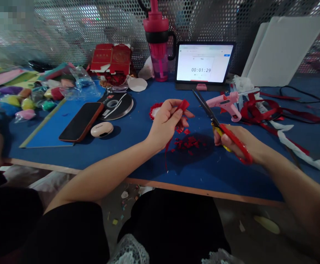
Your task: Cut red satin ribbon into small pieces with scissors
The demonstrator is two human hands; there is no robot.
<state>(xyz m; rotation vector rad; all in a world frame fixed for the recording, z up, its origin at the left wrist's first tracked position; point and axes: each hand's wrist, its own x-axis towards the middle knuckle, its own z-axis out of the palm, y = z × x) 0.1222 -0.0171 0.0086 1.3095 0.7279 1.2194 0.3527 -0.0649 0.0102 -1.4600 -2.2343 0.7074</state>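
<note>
My left hand (165, 121) pinches a piece of red ribbon (184, 105) between thumb and forefinger, and a thin red strand hangs below the palm. In my right hand (233, 139) is a pair of scissors (213, 117) with red and yellow handles, its dark blades pointing up and left, apart from the ribbon. Small red ribbon scraps (191, 143) lie scattered on the blue table (138, 154) beneath my hands. Behind my left hand sits a red and white round piece (155, 111), partly hidden.
A pink glue gun (227, 103) and loose red ribbon (261, 110) lie at the right. A tablet (205, 64) showing a timer and a pink tumbler (159, 47) stand behind. Leftward are a phone (81, 121), an oval case (102, 129), a ribbon spool (118, 106) and bagged colourful lumps (28, 104).
</note>
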